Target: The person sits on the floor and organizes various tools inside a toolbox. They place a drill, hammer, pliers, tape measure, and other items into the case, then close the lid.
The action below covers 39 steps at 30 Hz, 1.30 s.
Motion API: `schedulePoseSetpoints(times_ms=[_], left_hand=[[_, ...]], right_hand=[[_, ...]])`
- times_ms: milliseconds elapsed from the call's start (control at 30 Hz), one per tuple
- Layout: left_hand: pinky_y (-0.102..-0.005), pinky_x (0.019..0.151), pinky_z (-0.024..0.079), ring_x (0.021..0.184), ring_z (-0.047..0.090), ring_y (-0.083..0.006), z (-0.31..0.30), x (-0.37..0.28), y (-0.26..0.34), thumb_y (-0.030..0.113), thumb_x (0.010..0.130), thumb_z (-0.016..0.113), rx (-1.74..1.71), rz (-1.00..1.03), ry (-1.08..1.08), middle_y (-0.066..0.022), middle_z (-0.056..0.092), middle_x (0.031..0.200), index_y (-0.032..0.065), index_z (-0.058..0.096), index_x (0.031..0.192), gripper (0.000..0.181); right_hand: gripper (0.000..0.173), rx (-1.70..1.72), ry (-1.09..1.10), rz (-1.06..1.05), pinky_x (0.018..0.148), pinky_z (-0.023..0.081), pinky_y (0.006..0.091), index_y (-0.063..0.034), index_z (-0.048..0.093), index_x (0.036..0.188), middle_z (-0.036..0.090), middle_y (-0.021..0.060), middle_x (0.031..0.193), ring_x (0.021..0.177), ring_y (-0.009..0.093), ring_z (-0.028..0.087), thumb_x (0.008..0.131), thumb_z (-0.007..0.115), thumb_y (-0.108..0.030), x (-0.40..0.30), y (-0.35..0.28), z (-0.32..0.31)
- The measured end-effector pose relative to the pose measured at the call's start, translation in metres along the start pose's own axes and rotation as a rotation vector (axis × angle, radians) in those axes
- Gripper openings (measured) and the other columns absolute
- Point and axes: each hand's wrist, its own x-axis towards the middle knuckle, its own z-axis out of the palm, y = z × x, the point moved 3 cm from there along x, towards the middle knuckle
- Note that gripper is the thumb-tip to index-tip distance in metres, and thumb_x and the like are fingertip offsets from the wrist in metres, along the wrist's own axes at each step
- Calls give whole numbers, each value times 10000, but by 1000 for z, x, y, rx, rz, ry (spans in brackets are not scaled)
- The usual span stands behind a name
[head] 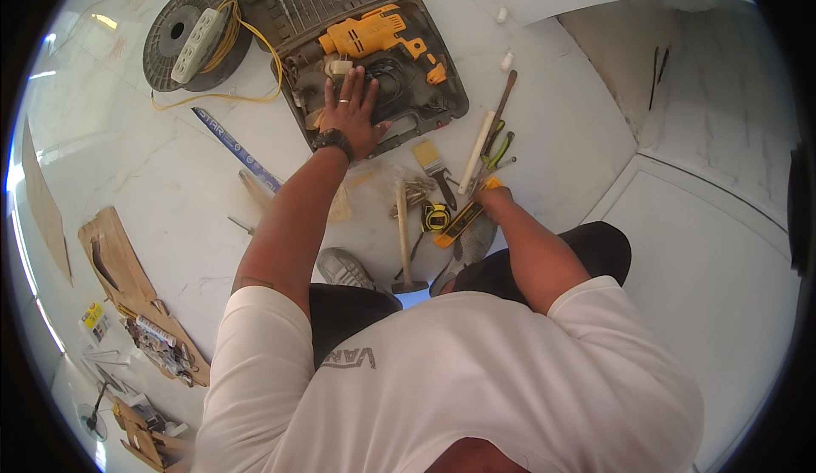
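Note:
My left hand [352, 113], with a ring and a wristwatch, lies spread over the near left part of a black plastic tool case [456, 94]; its fingertips are by a pale plug [340, 67]. In the open case lie a yellow corded drill [363, 34] and a coiled black cable [387, 81]. My right hand [494, 202] is at a yellow and black spirit level [460, 223] near my shoe; its fingers are partly hidden, so its grip is unclear. Beside it are a tape measure [436, 217], a paint brush [435, 167], a hammer [403, 237] and green-handled pliers [500, 148].
A cable reel [159, 58] with a yellow cord and a power strip [194, 44] stands at the upper left. A blue printed strip [236, 148] lies left of my forearm. Torn cardboard [124, 262] is at the lower left. A white panel [688, 282] lies at right.

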Motion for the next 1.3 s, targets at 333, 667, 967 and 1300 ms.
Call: schedulePoseSetpoints(times_ms=[333, 667, 967, 1300], left_hand=[[-608, 1296, -61, 1650, -98, -281, 2, -2, -1, 752, 976, 462, -56, 4, 19, -150, -35, 1788, 122, 147, 1712, 1019], [-569, 1320, 3, 1637, 130, -312, 9, -24, -20, 498, 961, 665, -297, -60, 287, -197, 255, 1716, 15, 269, 1647, 928], [-560, 1322, 70, 1530, 394, -352, 23, -39, -43, 382, 849, 831, -593, -18, 501, -187, 409, 1626, 32, 261, 1630, 1028], [-591, 1302, 151, 1475, 438, -398, 11, -28, -48, 370, 844, 825, -388, 18, 379, -192, 399, 1611, 172, 461, 1582, 846]], right_hand=[[742, -430, 324, -1026, 993, 559, 455, -2, 406, 1519, 651, 271, 1259, 1157, 407, 677, 869, 701, -204, -163, -201, -63], [512, -765, 469, -1560, 1028, 480, 486, -141, 604, 1392, 620, 100, 1272, 1228, 317, 612, 889, 677, -78, -178, -302, 70], [548, -899, 465, -1671, 1209, 345, 549, -206, 616, 1397, 574, 67, 1349, 1347, 286, 533, 878, 736, -77, -150, -264, 81], [519, -428, 206, -1748, 1282, 271, 579, -140, 593, 1375, 543, 79, 1466, 1422, 298, 506, 897, 782, -208, -135, -254, 92]])
